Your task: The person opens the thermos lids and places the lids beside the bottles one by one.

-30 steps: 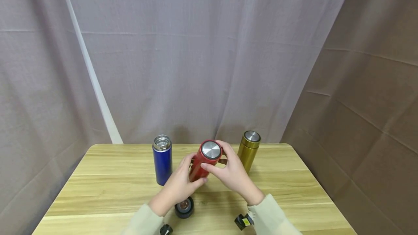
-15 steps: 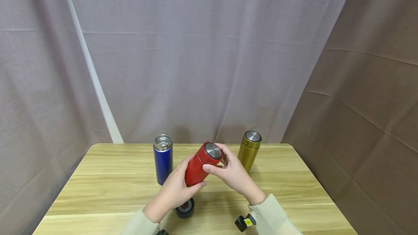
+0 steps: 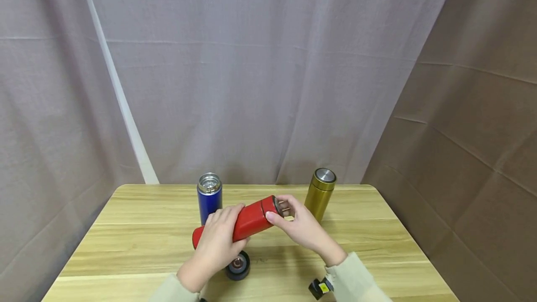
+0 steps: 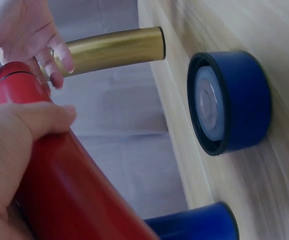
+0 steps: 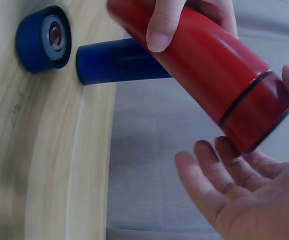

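My left hand (image 3: 216,241) grips the body of a red thermos bottle (image 3: 251,220), its thumb lying along the side. The bottle is held above the table, leaning almost flat, with its lidded end toward the right. A thin dark seam sets off the red lid (image 5: 257,112). Right at that lid is my right hand (image 3: 304,229), thumb by its edge and fingers (image 5: 204,175) spread loosely around the end rather than wrapped on it. Below the left hand, a blue bottle cap (image 4: 249,100) lies on the table with its inner side up.
Behind the left hand stands a blue bottle (image 3: 209,199) without its cap, mouth up. A gold bottle (image 3: 320,195) with its lid on stands upright beyond the right hand. The wooden table (image 3: 377,255) ends at a grey curtain (image 3: 251,83).
The red bottle has tipped from nearly upright to almost flat, its base swinging out to the left with my left hand. My right hand stays by the lid, its fingers looser now.
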The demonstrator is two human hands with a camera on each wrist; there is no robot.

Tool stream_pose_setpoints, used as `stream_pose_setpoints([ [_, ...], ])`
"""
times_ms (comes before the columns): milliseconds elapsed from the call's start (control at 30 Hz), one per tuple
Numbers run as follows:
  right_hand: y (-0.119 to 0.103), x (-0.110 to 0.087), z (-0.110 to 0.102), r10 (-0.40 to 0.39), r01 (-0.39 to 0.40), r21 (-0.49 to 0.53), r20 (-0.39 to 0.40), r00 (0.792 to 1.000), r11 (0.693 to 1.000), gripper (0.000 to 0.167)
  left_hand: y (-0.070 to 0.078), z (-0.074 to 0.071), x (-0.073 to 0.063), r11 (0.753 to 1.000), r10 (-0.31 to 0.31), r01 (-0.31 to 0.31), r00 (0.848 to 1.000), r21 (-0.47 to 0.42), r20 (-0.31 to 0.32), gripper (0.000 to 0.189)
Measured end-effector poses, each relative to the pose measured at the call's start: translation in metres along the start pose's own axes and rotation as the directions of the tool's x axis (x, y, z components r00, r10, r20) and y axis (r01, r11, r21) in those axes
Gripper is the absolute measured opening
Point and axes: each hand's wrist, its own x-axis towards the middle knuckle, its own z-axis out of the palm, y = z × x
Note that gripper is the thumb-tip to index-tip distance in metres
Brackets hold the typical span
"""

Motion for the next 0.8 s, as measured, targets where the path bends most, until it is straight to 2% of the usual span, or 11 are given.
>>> stream_pose_setpoints([
  [100,0.002,-0.001,0.003,0.047,-0.047,-0.02,-0.012,0.999,0.999,0.044,-0.001,0.001,-0.001,0.997,0.034,-0.034,0.999,0.071,0.0,0.077],
  [200,0.004,-0.001,0.006,0.056,-0.056,-0.024,-0.023,0.998,0.998,0.044,-0.001,0.001,-0.001,0.995,0.039,-0.039,0.999,0.09,0.012,0.078],
  [433,0.007,-0.001,0.009,0.054,-0.053,0.017,-0.071,0.996,0.998,0.046,-0.001,-0.002,-0.002,1.0,0.002,-0.003,0.997,0.007,0.081,0.077],
  [800,0.008,-0.005,0.008,0.004,-0.001,0.027,-0.099,0.995,1.0,0.035,0.0,-0.011,-0.001,0.998,0.014,-0.007,0.993,-0.058,0.12,0.068],
])
